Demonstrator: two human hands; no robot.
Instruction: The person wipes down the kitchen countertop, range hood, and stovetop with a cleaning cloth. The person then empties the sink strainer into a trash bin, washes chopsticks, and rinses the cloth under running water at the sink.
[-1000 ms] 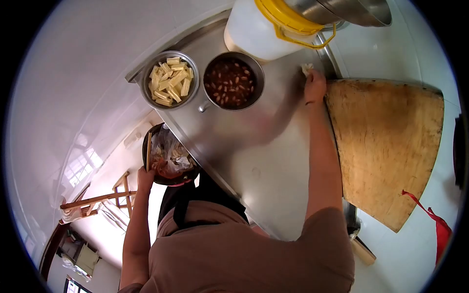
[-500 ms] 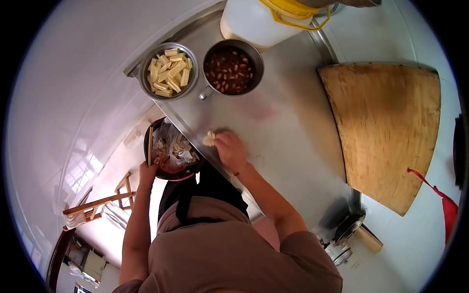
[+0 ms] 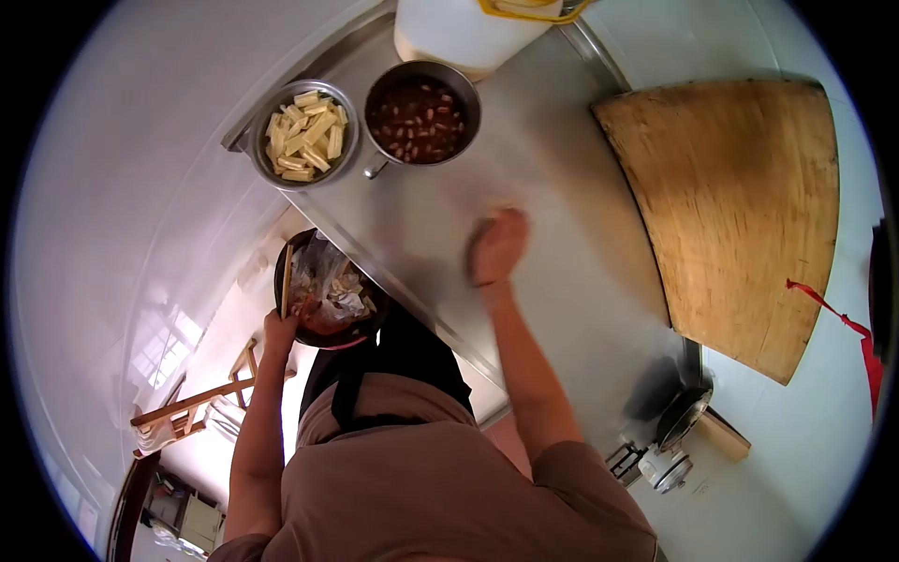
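Observation:
My left hand (image 3: 279,328) is closed at the rim of a dark trash bin (image 3: 280,272), held against the counter's edge. A pair of wooden chopsticks (image 3: 288,272) stands up from the same hand along the bin's side. Inside the bin lie clear plastic bags (image 3: 323,267), white scraps and reddish waste. My right hand (image 3: 503,245), smeared by motion, is on the steel counter (image 3: 412,225). A pale crumpled cloth (image 3: 507,204) barely shows beyond its fingers; most of it is hidden.
A steel bowl (image 3: 352,155) of pale yellow sticks and a handled pot (image 3: 478,117) of reddish-brown beans in liquid stand at the far left. Behind them is a white bucket (image 3: 449,37). A wooden board (image 3: 730,215) stands at right, with a pan (image 3: 682,417) below it.
My right hand has swept right and farther out across the counter, with the pale cloth under its fingers. My left hand stays at the bin. The view has shifted slightly.

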